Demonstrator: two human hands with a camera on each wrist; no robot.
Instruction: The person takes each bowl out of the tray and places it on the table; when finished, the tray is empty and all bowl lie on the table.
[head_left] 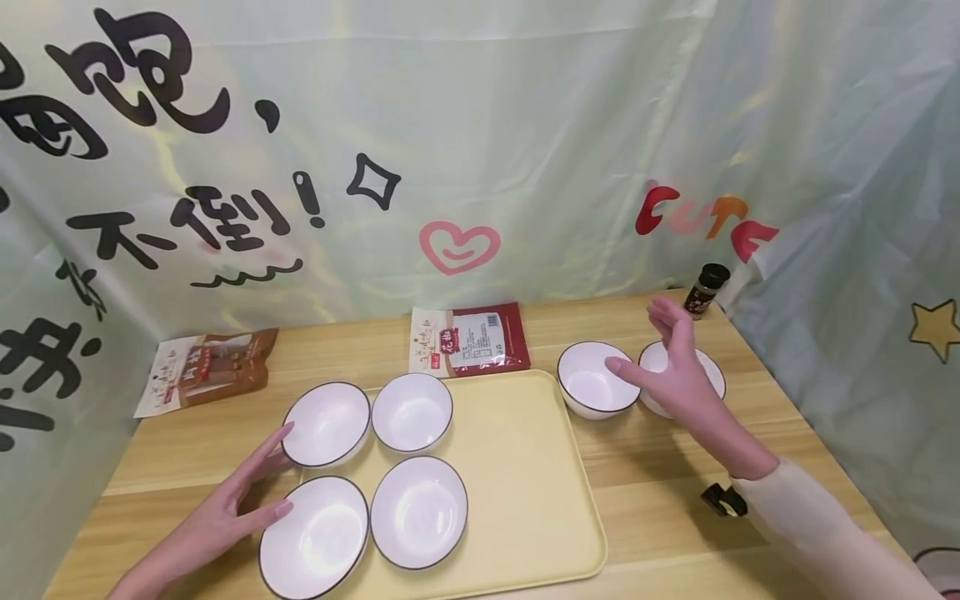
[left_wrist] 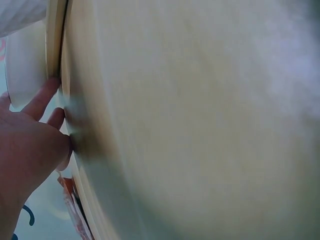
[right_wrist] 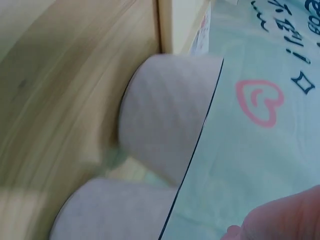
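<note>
My left hand (head_left: 225,517) reaches in from the left with its fingers spread. Its fingertips lie against the far left bowl (head_left: 327,425), and its thumb lies over the rim of the near left bowl (head_left: 318,537). Beside these stand two more white, dark-rimmed bowls, one far (head_left: 412,412) and one near (head_left: 420,512), on the yellow tray (head_left: 525,483). Above two bowls right of the tray hovers my right hand (head_left: 678,375), thumb apart from fingers, holding nothing. It partly hides the rightmost bowl (head_left: 711,375); the other bowl (head_left: 592,379) shows mostly.
Behind the tray lies a red and white packet (head_left: 471,340). A brown packet (head_left: 213,367) is at the back left. In the back right corner stands a small dark-capped jar (head_left: 705,292). A black object (head_left: 723,500) is by my right sleeve. Printed cloth (head_left: 562,167) closes off the back.
</note>
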